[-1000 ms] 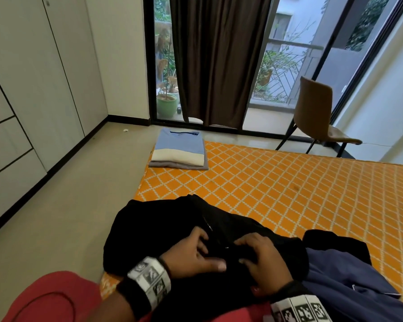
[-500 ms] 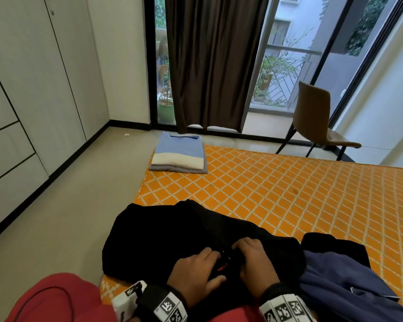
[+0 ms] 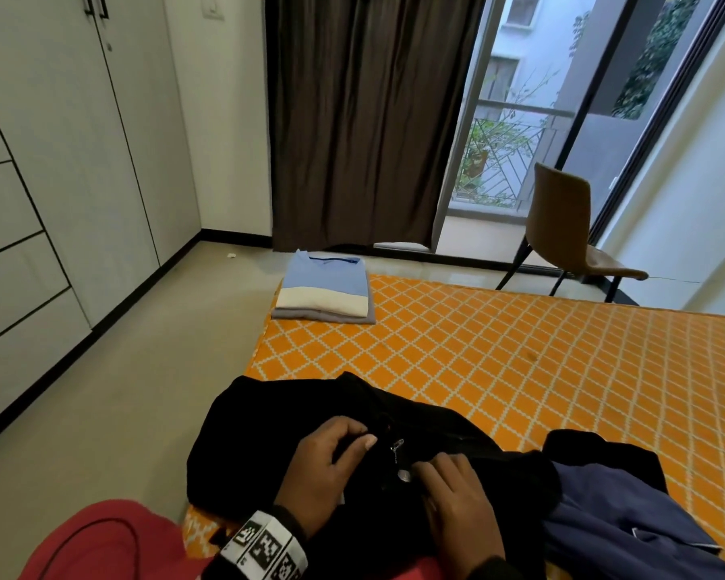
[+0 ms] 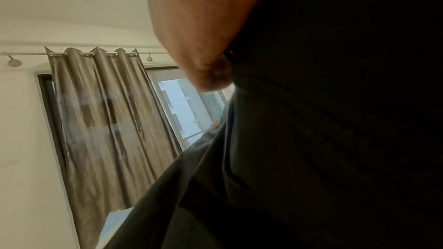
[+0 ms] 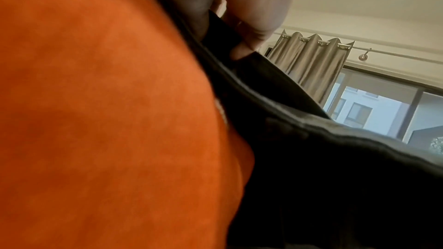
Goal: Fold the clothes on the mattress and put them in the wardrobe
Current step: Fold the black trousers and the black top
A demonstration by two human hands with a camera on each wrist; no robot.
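A black garment [image 3: 268,437] with a metal zip pull [image 3: 396,446] and a button [image 3: 403,475] lies crumpled on the near left corner of the orange mattress [image 3: 520,370]. My left hand [image 3: 331,466] pinches its fabric just left of the zip. My right hand [image 3: 457,496] grips the fabric beside the button, fingers curled. In the left wrist view the left hand [image 4: 199,44] lies against the black garment [image 4: 335,139]. The right wrist view has fingers [image 5: 254,31] nipping the black garment's [image 5: 311,149] edge.
A navy garment [image 3: 628,533] lies right of the black one. A folded stack [image 3: 323,286] sits at the mattress's far left corner. White wardrobe doors [image 3: 59,161] line the left wall across a strip of floor. A brown chair [image 3: 570,236] stands by the curtained glass door. Red cloth [image 3: 101,542] covers my lap.
My hands have drawn slightly apart on the black garment, so the zip pull and button now show between them. The left hand moved up and left. The head view tilted upward.
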